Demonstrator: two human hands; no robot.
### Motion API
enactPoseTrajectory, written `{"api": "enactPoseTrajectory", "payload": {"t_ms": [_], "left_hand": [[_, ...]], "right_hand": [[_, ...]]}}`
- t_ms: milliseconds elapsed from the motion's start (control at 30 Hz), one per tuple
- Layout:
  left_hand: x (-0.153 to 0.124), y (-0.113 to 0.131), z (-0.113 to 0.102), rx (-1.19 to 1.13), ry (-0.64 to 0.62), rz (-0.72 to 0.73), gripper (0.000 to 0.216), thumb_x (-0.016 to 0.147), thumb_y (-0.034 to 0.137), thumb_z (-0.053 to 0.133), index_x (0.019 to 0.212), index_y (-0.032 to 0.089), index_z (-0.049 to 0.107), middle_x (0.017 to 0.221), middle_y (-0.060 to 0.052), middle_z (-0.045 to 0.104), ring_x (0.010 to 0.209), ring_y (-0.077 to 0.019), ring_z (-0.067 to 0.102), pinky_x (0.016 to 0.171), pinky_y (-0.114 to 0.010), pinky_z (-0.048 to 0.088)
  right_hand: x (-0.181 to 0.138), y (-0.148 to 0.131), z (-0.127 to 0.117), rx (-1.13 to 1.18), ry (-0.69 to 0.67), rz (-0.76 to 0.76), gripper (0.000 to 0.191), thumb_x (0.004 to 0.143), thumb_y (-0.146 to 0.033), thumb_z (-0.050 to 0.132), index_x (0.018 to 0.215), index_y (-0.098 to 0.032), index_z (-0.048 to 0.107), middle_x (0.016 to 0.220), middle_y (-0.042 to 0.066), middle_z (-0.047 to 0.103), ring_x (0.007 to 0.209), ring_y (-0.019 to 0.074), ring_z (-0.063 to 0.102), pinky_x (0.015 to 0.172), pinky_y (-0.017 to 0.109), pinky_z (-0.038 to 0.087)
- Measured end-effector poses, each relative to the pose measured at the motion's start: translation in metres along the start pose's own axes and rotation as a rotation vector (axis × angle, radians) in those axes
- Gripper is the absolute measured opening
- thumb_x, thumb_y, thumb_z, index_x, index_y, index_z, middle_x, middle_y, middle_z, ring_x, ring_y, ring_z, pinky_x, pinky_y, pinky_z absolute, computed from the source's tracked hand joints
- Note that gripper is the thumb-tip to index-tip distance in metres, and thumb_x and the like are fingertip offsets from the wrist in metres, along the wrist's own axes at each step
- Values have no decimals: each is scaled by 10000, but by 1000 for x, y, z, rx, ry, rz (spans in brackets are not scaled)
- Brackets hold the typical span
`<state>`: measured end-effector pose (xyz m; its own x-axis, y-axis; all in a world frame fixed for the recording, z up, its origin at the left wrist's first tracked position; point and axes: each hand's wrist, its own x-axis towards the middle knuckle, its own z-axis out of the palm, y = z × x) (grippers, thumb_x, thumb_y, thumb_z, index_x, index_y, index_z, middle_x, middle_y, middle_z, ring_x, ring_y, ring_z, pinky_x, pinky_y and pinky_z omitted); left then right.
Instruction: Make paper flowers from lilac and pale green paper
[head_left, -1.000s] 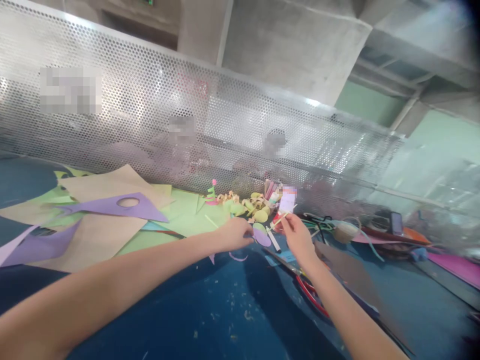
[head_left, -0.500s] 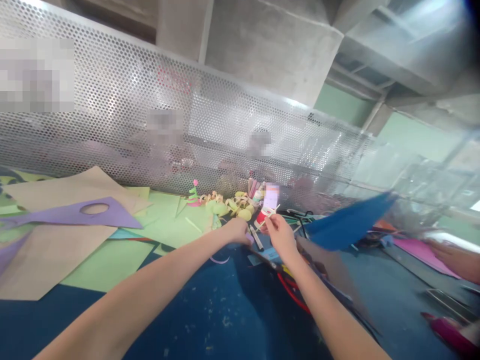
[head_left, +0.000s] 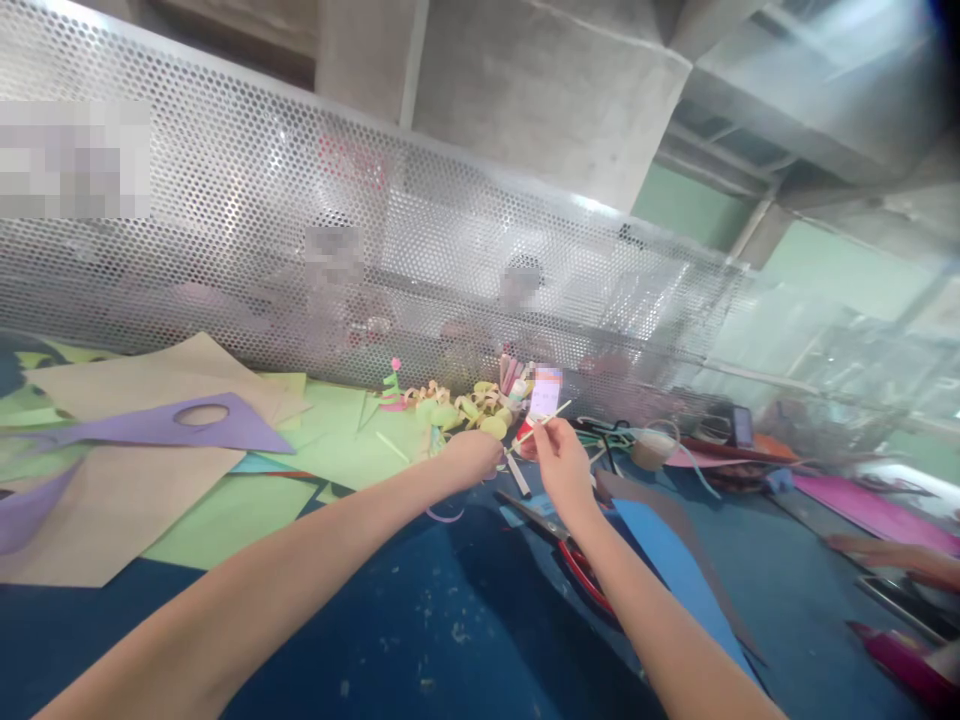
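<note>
My right hand [head_left: 564, 458] is closed in a pinch on a thin pale yellow-green paper strip [head_left: 556, 412], which slants up to the right past the fingertips. Close to the strip's lower end, my left hand [head_left: 472, 455] is closed; what its fingers hold is hidden. Behind the right fingers a red object [head_left: 525, 430] shows in part. Just beyond it stands a lit phone [head_left: 546, 390]. Between my hands lies a pale stick-like piece [head_left: 518, 475]. Scissors with red handles [head_left: 581, 575] rest under my right forearm.
Green sheets [head_left: 330, 440], tan paper and a purple sheet with a hole [head_left: 247, 425] cover the left side. Rolled paper pieces [head_left: 442, 410] sit ahead, before a perforated metal screen [head_left: 450, 230]. A blue sheet [head_left: 675, 560] lies right; another person's hand [head_left: 900, 560] is far right.
The blue sheet at right, raised and blurred before, now lies flat on the table. The other person's hand has moved down and left. My hands stay nearly in place, with the strip still pinched.
</note>
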<state>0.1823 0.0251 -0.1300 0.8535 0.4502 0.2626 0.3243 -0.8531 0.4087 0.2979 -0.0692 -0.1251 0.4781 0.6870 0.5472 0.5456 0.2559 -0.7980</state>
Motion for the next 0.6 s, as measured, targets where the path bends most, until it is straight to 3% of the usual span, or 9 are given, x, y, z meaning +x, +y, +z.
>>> {"api": "enactPoseTrajectory", "payload": {"t_ms": [233, 400, 533, 600], "left_hand": [[-10, -16, -8, 4, 63, -34, 244, 713, 278, 524, 853, 190, 703, 808, -59, 672, 750, -205, 572, 669, -263, 395], [-20, -32, -18, -68, 84, -64, 320, 785, 305, 443, 992, 202, 664, 838, -26, 680, 695, -148, 580, 635, -213, 413], [-53, -27, -33, -105, 138, -6, 315, 813, 232, 411, 1034, 238, 635, 1012, -8, 641, 902, -139, 558, 812, -211, 389], [-81, -19, -38, -128, 166, 135, 302, 816, 201, 416, 1004, 235, 649, 1043, -26, 621, 957, -147, 536, 856, -228, 374]], "right_hand": [[-2, -7, -1, 39, 2, 0, 234, 772, -453, 503, 741, -223, 478, 602, 1, 583, 550, 187, 594, 587, 349, 500], [-1, -2, 1, 135, 44, 26, 241, 774, -473, 482, 804, -238, 438, 667, 12, 589, 581, 196, 596, 572, 366, 508], [-4, 2, 7, 211, 10, 59, 264, 764, -493, 486, 815, -243, 420, 665, 7, 585, 596, 202, 600, 582, 387, 517], [-10, -2, 14, 238, -58, 80, 260, 755, -484, 507, 783, -239, 427, 650, 4, 586, 573, 198, 598, 569, 386, 521]]}}
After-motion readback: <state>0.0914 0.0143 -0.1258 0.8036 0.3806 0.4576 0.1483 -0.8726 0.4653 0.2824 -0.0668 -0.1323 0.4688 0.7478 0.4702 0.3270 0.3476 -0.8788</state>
